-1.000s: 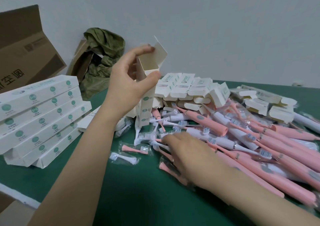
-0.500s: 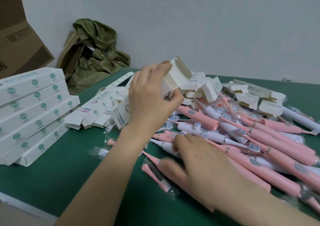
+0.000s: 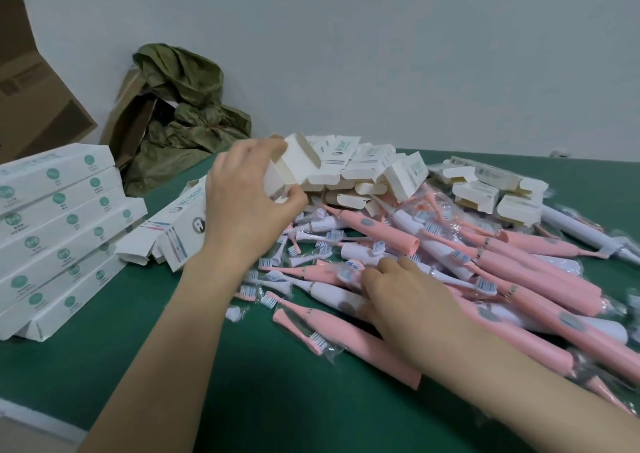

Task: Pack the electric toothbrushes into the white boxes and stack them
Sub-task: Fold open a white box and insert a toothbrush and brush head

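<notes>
Left grip (image 3: 249, 203) pinches an open-ended white cardboard box (image 3: 301, 166), flaps up, over the pile.
The right grip (image 3: 408, 293) rests, fingers curled, on the heaped pink and white plastic electric toothbrushes (image 3: 519, 272) on the green surface (image 3: 173, 366); whether it holds one cannot be told. Closed white printed boxes (image 3: 59, 230) sit stacked at far left.

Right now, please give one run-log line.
left hand: holds open white box | right hand: rests on toothbrush pile | closed boxes: stacked at left
</notes>
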The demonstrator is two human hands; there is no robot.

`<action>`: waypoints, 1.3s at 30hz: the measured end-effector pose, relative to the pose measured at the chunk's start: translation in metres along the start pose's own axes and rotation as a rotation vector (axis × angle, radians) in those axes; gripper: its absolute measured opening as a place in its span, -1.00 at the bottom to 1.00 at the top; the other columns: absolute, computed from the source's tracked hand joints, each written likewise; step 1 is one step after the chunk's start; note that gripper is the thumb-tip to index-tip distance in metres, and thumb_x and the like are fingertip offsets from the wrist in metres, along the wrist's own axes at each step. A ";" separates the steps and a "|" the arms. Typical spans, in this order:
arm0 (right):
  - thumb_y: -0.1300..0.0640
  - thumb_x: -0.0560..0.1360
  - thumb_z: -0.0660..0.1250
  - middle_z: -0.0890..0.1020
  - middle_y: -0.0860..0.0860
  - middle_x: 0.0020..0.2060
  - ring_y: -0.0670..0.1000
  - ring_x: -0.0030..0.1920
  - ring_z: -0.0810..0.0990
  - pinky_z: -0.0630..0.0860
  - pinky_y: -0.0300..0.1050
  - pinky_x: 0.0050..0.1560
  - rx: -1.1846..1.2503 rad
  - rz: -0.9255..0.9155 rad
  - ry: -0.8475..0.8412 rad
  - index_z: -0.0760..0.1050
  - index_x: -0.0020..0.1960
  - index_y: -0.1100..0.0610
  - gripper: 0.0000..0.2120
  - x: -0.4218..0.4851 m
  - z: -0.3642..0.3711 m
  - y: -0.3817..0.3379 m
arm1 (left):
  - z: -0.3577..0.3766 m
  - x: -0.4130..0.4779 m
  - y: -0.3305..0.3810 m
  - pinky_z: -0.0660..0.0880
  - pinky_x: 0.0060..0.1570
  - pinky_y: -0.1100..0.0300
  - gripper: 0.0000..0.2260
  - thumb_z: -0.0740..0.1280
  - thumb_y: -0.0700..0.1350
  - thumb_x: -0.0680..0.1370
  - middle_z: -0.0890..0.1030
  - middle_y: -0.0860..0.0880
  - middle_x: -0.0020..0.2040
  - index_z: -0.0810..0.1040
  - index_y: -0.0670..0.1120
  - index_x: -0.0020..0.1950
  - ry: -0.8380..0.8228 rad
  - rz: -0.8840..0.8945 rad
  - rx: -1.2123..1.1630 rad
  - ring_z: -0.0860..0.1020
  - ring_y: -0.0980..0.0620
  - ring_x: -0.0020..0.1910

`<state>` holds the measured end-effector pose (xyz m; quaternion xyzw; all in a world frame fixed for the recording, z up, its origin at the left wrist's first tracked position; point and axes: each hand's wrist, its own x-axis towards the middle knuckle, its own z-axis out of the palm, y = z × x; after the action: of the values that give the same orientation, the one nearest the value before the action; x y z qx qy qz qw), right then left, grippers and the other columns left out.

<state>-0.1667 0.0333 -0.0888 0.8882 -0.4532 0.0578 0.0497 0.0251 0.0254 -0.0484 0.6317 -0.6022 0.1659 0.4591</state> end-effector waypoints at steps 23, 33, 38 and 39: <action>0.13 0.47 0.43 0.68 0.04 -0.32 -0.03 -0.23 0.70 0.63 -0.17 -0.15 1.407 0.097 0.853 0.42 0.06 0.06 -0.76 0.043 -0.102 0.046 | 0.019 -0.011 -0.012 0.27 0.08 0.17 -0.43 0.49 -0.14 0.33 0.55 -0.03 0.16 0.46 -0.08 0.33 0.015 -0.007 0.029 0.41 0.00 0.10; 0.13 0.46 0.43 0.55 -0.02 -0.01 -0.02 -0.10 0.64 0.60 0.06 -0.04 1.352 0.084 1.082 0.41 0.13 0.08 -0.69 0.070 -0.080 0.003 | 0.012 -0.016 -0.010 0.24 0.02 0.24 -0.42 0.49 -0.17 0.34 0.54 0.01 0.04 0.44 -0.06 0.34 0.083 -0.011 0.010 0.36 0.09 -0.01; 0.06 0.32 0.54 0.58 -0.08 -0.13 -0.17 -0.21 0.55 0.48 -0.33 -0.16 1.176 0.050 0.945 0.48 0.02 -0.02 -0.66 0.077 -0.064 -0.018 | 0.011 -0.020 -0.009 0.35 0.05 0.11 -0.39 0.49 -0.13 0.34 0.55 -0.04 0.03 0.42 -0.12 0.37 0.146 0.015 -0.007 0.38 0.06 0.02; 0.05 0.30 0.54 0.57 -0.14 -0.18 -0.18 -0.24 0.52 0.45 -0.35 -0.18 1.107 0.006 0.892 0.49 0.02 -0.01 -0.65 0.076 -0.059 -0.024 | 0.011 -0.021 -0.008 0.37 0.06 0.08 -0.38 0.46 -0.11 0.34 0.56 -0.07 0.04 0.42 -0.14 0.38 0.160 0.020 -0.017 0.39 0.05 0.03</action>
<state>-0.1061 -0.0055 -0.0204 0.6735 -0.2962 0.6377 -0.2282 0.0241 0.0284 -0.0732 0.6064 -0.5713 0.2152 0.5095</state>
